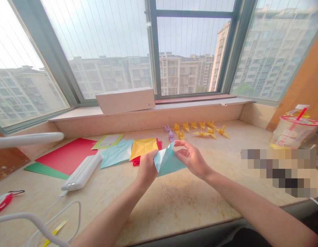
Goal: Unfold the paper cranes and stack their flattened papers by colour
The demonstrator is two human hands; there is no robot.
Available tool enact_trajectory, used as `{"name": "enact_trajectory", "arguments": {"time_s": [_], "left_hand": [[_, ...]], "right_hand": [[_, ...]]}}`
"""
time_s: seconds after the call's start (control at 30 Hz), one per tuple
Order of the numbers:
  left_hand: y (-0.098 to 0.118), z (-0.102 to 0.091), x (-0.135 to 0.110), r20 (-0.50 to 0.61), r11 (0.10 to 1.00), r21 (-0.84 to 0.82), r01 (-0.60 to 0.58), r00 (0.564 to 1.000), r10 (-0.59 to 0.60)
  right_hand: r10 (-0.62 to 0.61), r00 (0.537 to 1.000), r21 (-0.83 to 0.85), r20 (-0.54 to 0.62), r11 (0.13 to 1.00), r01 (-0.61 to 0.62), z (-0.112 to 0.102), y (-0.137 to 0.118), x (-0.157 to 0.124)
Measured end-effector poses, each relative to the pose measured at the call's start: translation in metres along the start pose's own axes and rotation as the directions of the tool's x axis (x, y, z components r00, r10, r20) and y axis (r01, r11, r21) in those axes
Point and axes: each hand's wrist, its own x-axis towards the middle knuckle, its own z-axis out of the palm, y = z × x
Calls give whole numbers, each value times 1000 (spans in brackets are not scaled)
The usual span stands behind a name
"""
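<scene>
Over the counter (159,209): both bare hands were raised near the middle, working on one piece of light blue paper (171,164).
Paper: it was partly folded, with a narrow ridge standing up at its top and a broad flat part spreading below; it was held up between the hands, in front of the other sheets.
Left hand (146,168): its fingers were closed on the paper's left side, the thumb in front; the rest were mostly hidden.
Right hand (195,159): thumb and index finger were bent at the top ridge and gripped the paper there, the other fingers curled.
Cranes: yellow cranes (212,132) stood in a loose group beyond the right hand, and two purple cranes (171,136) stood at the group's left end.
Sheets: a yellow sheet (143,147) lay on red paper (135,161) just beyond the left hand, beside a creased blue sheet (115,155); farther left, a large red sheet (68,152) overlapped a green sheet (43,169).
Packet (107,141): it lay by the blue sheet.
Power bank (81,173): it rested partly over the red sheet, a white cable (80,212) plugged into its near end.
Yellow strip (56,233): it lay near the cable.
Cup (287,133): it stood at the far right, with a red straw (302,113).
Sill (190,103): a pale box (125,102) rested on it below the window (152,51).
</scene>
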Motion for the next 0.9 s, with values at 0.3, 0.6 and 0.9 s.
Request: {"name": "enact_trajectory", "arguments": {"time_s": [0.3,0.6,0.9], "left_hand": [[-8,19,3,0,936,-293,196,979,-205],[-6,15,4,21,935,-278,220,975,-223],[-12,19,3,-31,992,-89,86,996,-89]], "right_hand": [[-231,963,-173,-141,963,205,-6,2,8],[-144,990,-306,1,942,138,-14,7,11],[-249,968,-549,-22,812,196,-18,-1,8]]}}
